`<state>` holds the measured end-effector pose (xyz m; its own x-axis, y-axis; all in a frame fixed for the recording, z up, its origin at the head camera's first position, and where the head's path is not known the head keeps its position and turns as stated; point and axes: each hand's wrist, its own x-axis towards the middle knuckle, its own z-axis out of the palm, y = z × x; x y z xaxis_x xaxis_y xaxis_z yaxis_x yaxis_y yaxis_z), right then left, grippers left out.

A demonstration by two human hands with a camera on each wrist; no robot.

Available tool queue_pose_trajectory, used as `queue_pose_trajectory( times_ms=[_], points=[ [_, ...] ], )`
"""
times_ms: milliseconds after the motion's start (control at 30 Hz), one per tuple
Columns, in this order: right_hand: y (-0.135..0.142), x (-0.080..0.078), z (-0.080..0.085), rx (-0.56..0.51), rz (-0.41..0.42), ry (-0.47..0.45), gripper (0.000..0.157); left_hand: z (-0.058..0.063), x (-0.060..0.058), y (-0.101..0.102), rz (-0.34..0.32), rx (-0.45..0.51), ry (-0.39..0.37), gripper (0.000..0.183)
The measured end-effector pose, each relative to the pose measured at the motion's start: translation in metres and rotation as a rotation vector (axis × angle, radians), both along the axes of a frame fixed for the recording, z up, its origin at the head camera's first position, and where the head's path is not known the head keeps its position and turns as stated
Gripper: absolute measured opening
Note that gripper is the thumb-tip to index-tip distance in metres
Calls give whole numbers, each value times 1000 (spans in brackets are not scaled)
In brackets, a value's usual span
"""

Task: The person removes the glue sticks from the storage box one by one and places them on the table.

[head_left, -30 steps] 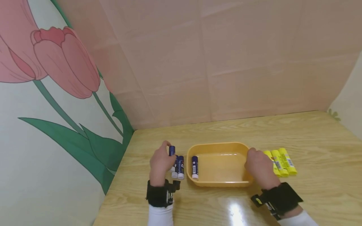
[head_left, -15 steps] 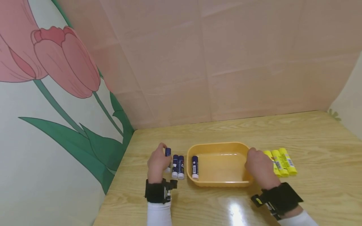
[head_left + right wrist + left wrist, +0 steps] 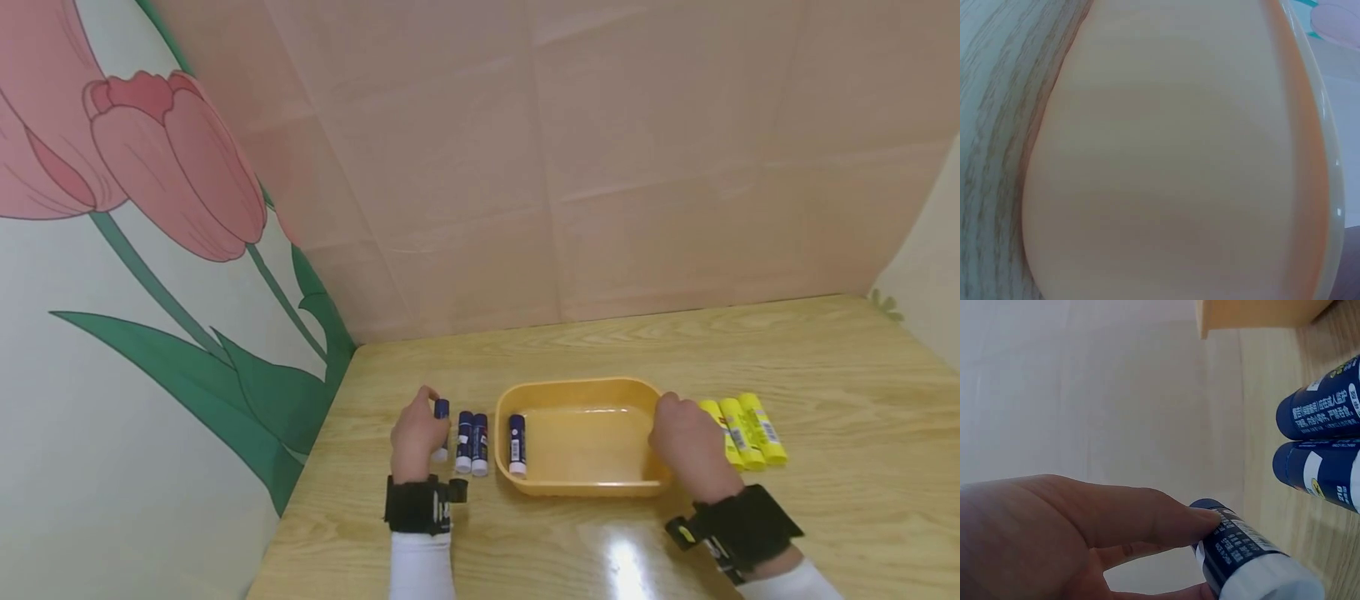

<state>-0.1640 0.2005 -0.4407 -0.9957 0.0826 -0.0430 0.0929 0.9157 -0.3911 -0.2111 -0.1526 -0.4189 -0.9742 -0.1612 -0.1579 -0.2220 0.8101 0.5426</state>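
In the left wrist view my left hand (image 3: 417,435) pinches a dark blue glue stick (image 3: 1238,544) with a white end, thumb on one side and fingers on the other. The head view puts this stick left of two similar blue glue sticks (image 3: 472,443), which lie side by side on the table. My right hand (image 3: 693,446) grips the right end of a yellow-orange plastic tray (image 3: 585,446), fingers curled at its rim. Another blue glue stick (image 3: 517,444) lies along the tray's left wall. Only the tray's wall (image 3: 1172,150) fills most of the right wrist view, without the hand.
Several yellow glue sticks (image 3: 752,433) lie together to the right of the tray, partly behind the right hand. The wood-grain table (image 3: 555,542) meets a pinkish covered wall (image 3: 555,167) at the back. A tulip-printed panel (image 3: 180,167) borders the left.
My left hand has moved left and slightly down with its glue stick, away from the two beside the tray. The right hand and tray have stayed in place.
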Motion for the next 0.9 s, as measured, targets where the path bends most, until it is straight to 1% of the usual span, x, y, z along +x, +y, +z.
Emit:
queue_pose_trajectory(
  times_ms=[100, 267, 400, 500, 733, 900],
  points=[
    [0, 0, -1, 1, 2, 6, 10, -3, -1, -1, 15, 4, -14, 43],
    [1, -1, -2, 10, 3, 6, 11, -7, -3, -4, 22, 10, -11, 43],
    [1, -1, 0, 2, -4, -22, 12, -11, -5, -5, 29, 3, -2, 44],
    [1, 0, 0, -8, -6, -38, 12, -16, -7, -6, 27, -7, 3, 42],
    [1, 1, -1, -9, -4, -29, 11, -32, -11, -6, 22, -14, -14, 37],
    [1, -1, -1, -1, -3, -17, 11, -36, -13, -5, 21, -1, -32, 38]
  ],
)
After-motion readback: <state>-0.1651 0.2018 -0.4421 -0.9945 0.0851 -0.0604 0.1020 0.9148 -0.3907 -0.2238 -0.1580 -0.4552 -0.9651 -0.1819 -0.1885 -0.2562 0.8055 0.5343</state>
